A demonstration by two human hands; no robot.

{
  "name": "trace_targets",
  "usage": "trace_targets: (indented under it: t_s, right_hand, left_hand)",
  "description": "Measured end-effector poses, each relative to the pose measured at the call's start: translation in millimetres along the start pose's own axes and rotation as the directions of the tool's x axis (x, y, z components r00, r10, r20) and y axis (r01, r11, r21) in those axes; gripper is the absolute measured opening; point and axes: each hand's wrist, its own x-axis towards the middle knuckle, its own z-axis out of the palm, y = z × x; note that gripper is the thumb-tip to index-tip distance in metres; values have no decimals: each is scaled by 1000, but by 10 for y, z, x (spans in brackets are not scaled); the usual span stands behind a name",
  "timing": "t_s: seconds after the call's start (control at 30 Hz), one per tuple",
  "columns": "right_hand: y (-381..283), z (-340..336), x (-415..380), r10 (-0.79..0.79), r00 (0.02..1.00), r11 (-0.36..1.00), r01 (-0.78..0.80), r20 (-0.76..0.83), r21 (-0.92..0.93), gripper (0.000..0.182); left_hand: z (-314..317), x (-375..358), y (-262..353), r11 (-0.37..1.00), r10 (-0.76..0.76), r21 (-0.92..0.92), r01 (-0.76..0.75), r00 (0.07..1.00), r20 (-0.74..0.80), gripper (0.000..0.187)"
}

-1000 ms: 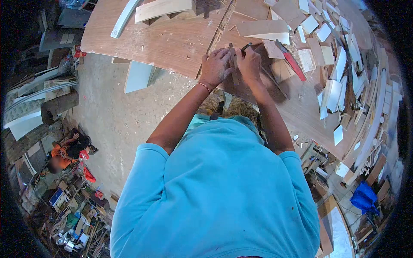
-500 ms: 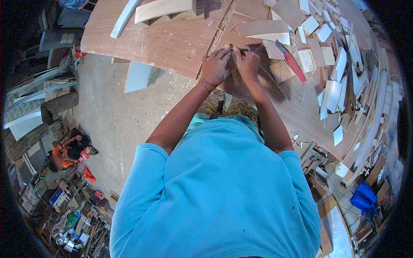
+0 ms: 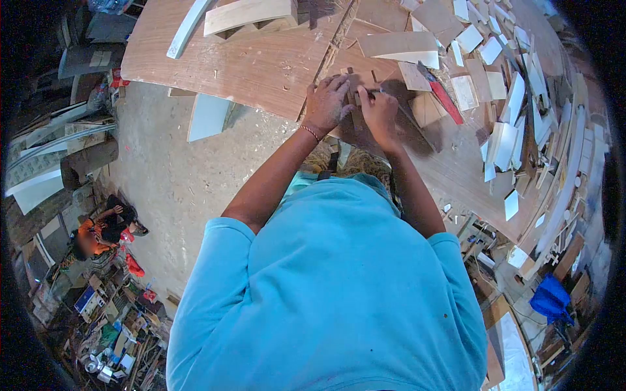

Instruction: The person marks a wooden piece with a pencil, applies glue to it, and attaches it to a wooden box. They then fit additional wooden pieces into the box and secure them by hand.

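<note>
Wood dust and shavings dot the broad brown surface (image 3: 261,62) of a cluttered workshop. Near its close edge, in front of the person, lies a narrow dark strip (image 3: 357,118), partly hidden by the hands. Over its left side the left hand (image 3: 327,104) rests flat, fingers extended and not curled around anything. Just right of the strip, the right hand (image 3: 379,116) has its fingers bent in a closed grip on what looks like a slim dark tool (image 3: 377,92); whether the tip touches the strip I cannot tell.

Compared with half a second ago, the right hand sits a little closer to the body and the left has hardly moved. That uncovers a short dark mark (image 3: 373,76) right of the strip's far end, and suggests the working point has shifted nearer while the left hand steadies the piece.

Farther right of the strip lies a red-handled tool (image 3: 446,103), and beyond the strip a curved wooden piece (image 3: 398,45). Pale offcuts (image 3: 506,143) crowd the far right; well off to the strip's left, past the floor (image 3: 176,176), another person (image 3: 104,225) sits.
</note>
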Motion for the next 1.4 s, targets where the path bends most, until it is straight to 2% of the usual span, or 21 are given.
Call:
trace_targets:
  t_s: [0.13,0.2,0.23,0.3,0.43,0.5,0.53,0.63,0.73,0.8,0.83,0.9,1.0,1.03,1.1,1.23,1.27,1.3,1.33,1.37,1.4]
  right_hand:
    - [76,-97,-261,78,995,993,-83,61,85,29]
    - [69,-142,-325,93,985,995,-89,144,-36,27]
    - [62,-149,-325,91,986,996,-87,143,-36,27]
    - [11,-165,-290,78,996,968,-64,-47,245,25]
    - [-67,-103,-50,152,987,978,-144,-42,151,26]
    - [-1,77,62,40,988,987,-16,-149,157,27]
    - [32,136,104,41,988,987,-17,-149,161,27]
    - [104,222,155,-5,990,1000,8,-139,21,29]
    - [96,231,122,21,994,999,-17,-106,34,31]
    - [81,164,33,38,996,988,-26,-78,154,24]
    - [76,125,-32,38,996,988,-25,-77,152,24]
    - [85,21,-197,74,997,992,-77,34,104,20]
    - [130,-108,-431,10,995,996,-19,104,89,19]
    - [151,-115,-510,7,995,996,-15,99,87,19]
    - [142,-131,-581,26,997,962,-6,-70,271,16]
    - [-3,-143,-590,-21,996,954,46,-87,297,17]
    - [-17,-79,-600,-89,996,975,92,-24,203,19]
    - [10,-44,-610,-151,988,984,146,39,105,22]
    - [34,-4,-633,-151,988,984,146,43,106,29]
    - [96,-11,-629,-158,987,983,153,38,105,29]
    - [124,-76,-622,-130,991,986,127,16,106,29]
  left_hand:
    - [33,-4,-21,1000,9,-18,-10,999,-31,55]
    - [27,-5,-16,1000,7,-19,-8,999,-32,55]
    - [19,-5,-9,1000,6,-19,-7,1000,-30,55]
    - [-9,12,-4,1000,7,-19,-8,999,-36,55]
    - [21,-4,-4,1000,3,-15,-4,1000,-22,55]
    - [14,0,2,1000,2,-19,-2,1000,-11,55]
    - [6,-6,-1,1000,-1,-24,1,1000,2,56]
    - [0,-10,2,1000,2,-9,-2,1000,5,57]
    - [1,-3,-3,1000,6,11,-7,1000,12,57]
    - [2,-11,-5,1000,2,-8,-2,1000,6,56]
    - [-1,-12,-2,1000,2,-26,-2,1000,0,56]
    - [26,-13,1,999,-3,-34,3,1000,-12,55]
    - [28,-7,-3,1000,-3,-20,3,999,-34,54]
    - [25,-10,2,1000,2,-2,-2,999,-37,54]
    - [14,-8,6,1000,5,-11,-5,999,-40,55]
    - [15,-9,-13,999,-2,-38,2,1000,15,57]
    - [48,7,-51,999,8,-38,-7,1000,7,57]
    - [116,22,-107,987,6,-158,-11,999,-32,58]
    - [147,6,-167,961,-8,-275,-9,998,-63,60]
    - [178,-15,-225,962,-7,-273,-12,997,-70,60]
    - [185,-53,-266,950,-25,-311,-25,987,-157,65]
